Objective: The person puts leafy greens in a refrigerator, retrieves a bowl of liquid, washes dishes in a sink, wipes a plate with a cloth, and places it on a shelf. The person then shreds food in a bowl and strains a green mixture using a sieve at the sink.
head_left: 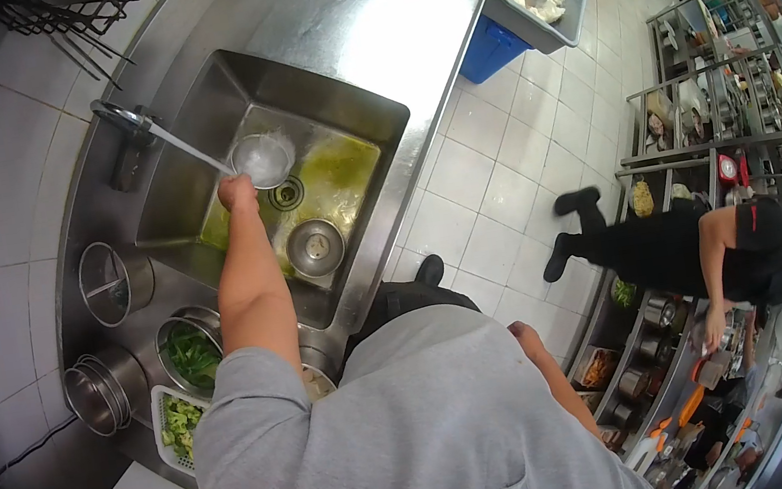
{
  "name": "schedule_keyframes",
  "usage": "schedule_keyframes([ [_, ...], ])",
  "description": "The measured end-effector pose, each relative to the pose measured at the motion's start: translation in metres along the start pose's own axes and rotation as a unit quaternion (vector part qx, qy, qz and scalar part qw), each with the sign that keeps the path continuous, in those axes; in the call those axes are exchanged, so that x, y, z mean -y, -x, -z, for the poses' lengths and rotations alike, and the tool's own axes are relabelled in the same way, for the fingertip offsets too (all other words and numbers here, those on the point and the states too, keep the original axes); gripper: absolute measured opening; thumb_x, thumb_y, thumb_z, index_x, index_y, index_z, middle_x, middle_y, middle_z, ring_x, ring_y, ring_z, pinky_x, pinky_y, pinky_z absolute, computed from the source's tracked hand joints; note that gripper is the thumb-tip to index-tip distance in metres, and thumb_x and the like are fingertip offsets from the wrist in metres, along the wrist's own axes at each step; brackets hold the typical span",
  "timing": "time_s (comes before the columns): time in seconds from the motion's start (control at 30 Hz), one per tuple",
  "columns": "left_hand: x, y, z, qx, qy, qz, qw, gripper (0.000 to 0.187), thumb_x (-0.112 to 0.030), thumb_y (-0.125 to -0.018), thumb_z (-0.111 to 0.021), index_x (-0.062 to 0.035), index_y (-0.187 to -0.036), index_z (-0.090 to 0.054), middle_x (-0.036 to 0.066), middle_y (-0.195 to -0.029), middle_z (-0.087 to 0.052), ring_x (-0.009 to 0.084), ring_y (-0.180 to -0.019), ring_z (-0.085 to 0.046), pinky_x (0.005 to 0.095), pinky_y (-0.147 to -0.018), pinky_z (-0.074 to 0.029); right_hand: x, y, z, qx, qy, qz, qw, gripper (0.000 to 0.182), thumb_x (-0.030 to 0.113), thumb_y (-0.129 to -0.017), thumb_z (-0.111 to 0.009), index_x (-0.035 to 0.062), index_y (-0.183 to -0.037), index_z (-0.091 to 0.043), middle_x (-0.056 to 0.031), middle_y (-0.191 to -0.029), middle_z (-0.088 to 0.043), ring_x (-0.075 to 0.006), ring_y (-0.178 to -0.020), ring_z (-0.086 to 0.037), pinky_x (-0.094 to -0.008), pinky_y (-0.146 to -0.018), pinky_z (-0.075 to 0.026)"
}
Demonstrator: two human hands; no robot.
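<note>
Metal bowl under the tap

A round metal bowl (266, 165) sits in the sink (361, 112), mouth upward, with no clear long axis. The step looks like filling or rinsing; the next move calls for a steady, level rim. At seven o'clock, the left hand (239, 192) curls by its rim; whether its grip clamps bowl or spout (187, 149), from ten o'clock, I cannot tell. The right hand (526, 338), at half past four, also has an unclear grip.

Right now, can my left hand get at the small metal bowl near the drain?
Probably yes, once freed: the small metal bowl lies uncovered in the same sink, near the drain. For now, your left hand seems occupied, gripping a round metal vessel.
</note>
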State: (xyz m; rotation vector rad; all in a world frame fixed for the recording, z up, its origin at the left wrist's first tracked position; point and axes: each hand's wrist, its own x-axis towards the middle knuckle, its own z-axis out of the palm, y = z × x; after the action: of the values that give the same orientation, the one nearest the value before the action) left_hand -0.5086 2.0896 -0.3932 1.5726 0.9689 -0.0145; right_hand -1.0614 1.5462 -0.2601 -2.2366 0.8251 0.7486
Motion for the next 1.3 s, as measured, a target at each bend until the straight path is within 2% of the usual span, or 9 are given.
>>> schedule_keyframes([
  [0.17, 0.020, -0.026, 0.002, -0.007, 0.030, -0.114, 0.993, 0.017, 0.002, -0.081, -0.066, -0.0005, -0.094, -0.056, 0.011, -0.089, -0.064, 0.0269, -0.076, -0.067, 0.0477, -0.063, -0.062, 0.001, -0.006, -0.003, 0.012, -0.007, -0.008, 1.000, 0.037, 0.035, -0.095, -0.072, -0.0009, -0.103, -0.072, -0.0206, -0.097, -0.076, -0.0350, -0.093, -0.073, -0.0420, -0.085, -0.056],
  [0.27, -0.005, 0.038, 0.020, -0.034, 0.105, 0.046, 0.993, 0.025, 0.002, -0.087, -0.063, 0.0051, -0.111, -0.059, 0.019, -0.120, -0.063, 0.0348, -0.101, -0.069, 0.0550, -0.079, -0.068, -0.004, -0.007, -0.006, -0.006, -0.001, 0.004, 1.000, 0.036, 0.034, -0.095, -0.072, -0.0008, -0.102, -0.072, -0.0209, -0.097, -0.076, -0.0354, -0.093, -0.073, -0.0421, -0.084, -0.056],
  [0.37, 0.028, 0.022, 0.023, -0.107, 0.225, 0.158, 0.955, 0.037, 0.003, -0.089, -0.061, 0.0076, -0.126, -0.058, 0.023, -0.128, -0.061, 0.0375, -0.107, -0.068, 0.0524, -0.078, -0.069, -0.003, -0.008, -0.005, -0.005, 0.013, 0.016, 1.000, 0.036, 0.034, -0.095, -0.073, -0.0009, -0.100, -0.071, -0.0209, -0.096, -0.075, -0.0352, -0.093, -0.073, -0.0422, -0.084, -0.056],
  [0.6, 0.020, 0.026, 0.019, 0.025, 0.149, 0.139, 0.979, 0.038, 0.002, -0.090, -0.062, 0.0073, -0.128, -0.059, 0.023, -0.135, -0.059, 0.0364, -0.106, -0.068, 0.0481, -0.076, -0.071, -0.017, -0.019, -0.003, 0.008, -0.045, -0.012, 0.999, 0.034, 0.031, -0.093, -0.074, -0.0014, -0.101, -0.071, -0.0211, -0.097, -0.076, -0.0344, -0.093, -0.074, -0.0416, -0.083, -0.057],
  [0.7, -0.001, 0.025, 0.012, -0.051, 0.117, 0.076, 0.989, 0.032, -0.001, -0.085, -0.065, 0.0065, -0.116, -0.066, 0.022, -0.119, -0.068, 0.0358, -0.099, -0.070, 0.0466, -0.077, -0.067, 0.011, -0.015, 0.014, 0.003, 0.019, -0.020, 1.000, 0.035, 0.032, -0.093, -0.073, -0.0016, -0.102, -0.071, -0.0208, -0.099, -0.076, -0.0348, -0.096, -0.074, -0.0415, -0.085, -0.057],
  [0.8, 0.009, -0.007, 0.022, -0.149, -0.155, -0.076, 0.974, 0.019, -0.008, -0.079, -0.063, 0.0030, -0.092, -0.072, 0.021, -0.085, -0.073, 0.0384, -0.089, -0.074, 0.0497, -0.085, -0.055, 0.009, -0.020, 0.014, -0.007, 0.012, -0.024, 1.000, 0.036, 0.033, -0.093, -0.073, -0.0016, -0.103, -0.072, -0.0206, -0.100, -0.076, -0.0350, -0.098, -0.074, -0.0415, -0.087, -0.057],
  [0.93, 0.035, -0.008, 0.036, -0.184, -0.148, -0.072, 0.969, 0.017, -0.007, -0.083, -0.060, 0.0048, -0.091, -0.070, 0.024, -0.090, -0.074, 0.0371, -0.084, -0.076, 0.0486, -0.072, -0.059, 0.015, -0.018, 0.012, -0.008, 0.010, -0.019, 1.000, 0.036, 0.033, -0.094, -0.072, -0.0016, -0.103, -0.072, -0.0210, -0.102, -0.076, -0.0359, -0.100, -0.074, -0.0420, -0.089, -0.057],
  [1.1, 0.042, 0.039, 0.041, -0.131, 0.029, 0.113, 0.984, 0.013, -0.001, -0.086, -0.057, 0.0053, -0.088, -0.068, 0.024, -0.083, -0.072, 0.0307, -0.055, -0.071, 0.0351, -0.044, -0.055, 0.010, -0.013, 0.008, 0.019, 0.017, -0.013, 1.000, 0.038, 0.036, -0.095, -0.070, -0.0017, -0.103, -0.072, -0.0217, -0.103, -0.076, -0.0378, -0.100, -0.073, -0.0430, -0.090, -0.057],
  [1.3, 0.044, 0.017, 0.036, -0.048, -0.089, -0.012, 0.995, 0.008, 0.000, -0.083, -0.060, -0.0006, -0.090, -0.064, 0.020, -0.082, -0.071, 0.0326, -0.064, -0.072, 0.0431, -0.051, -0.054, 0.000, -0.017, 0.015, 0.013, 0.077, 0.017, 0.997, 0.038, 0.036, -0.095, -0.070, -0.0012, -0.103, -0.072, -0.0219, -0.100, -0.077, -0.0371, -0.097, -0.073, -0.0432, -0.089, -0.057],
])
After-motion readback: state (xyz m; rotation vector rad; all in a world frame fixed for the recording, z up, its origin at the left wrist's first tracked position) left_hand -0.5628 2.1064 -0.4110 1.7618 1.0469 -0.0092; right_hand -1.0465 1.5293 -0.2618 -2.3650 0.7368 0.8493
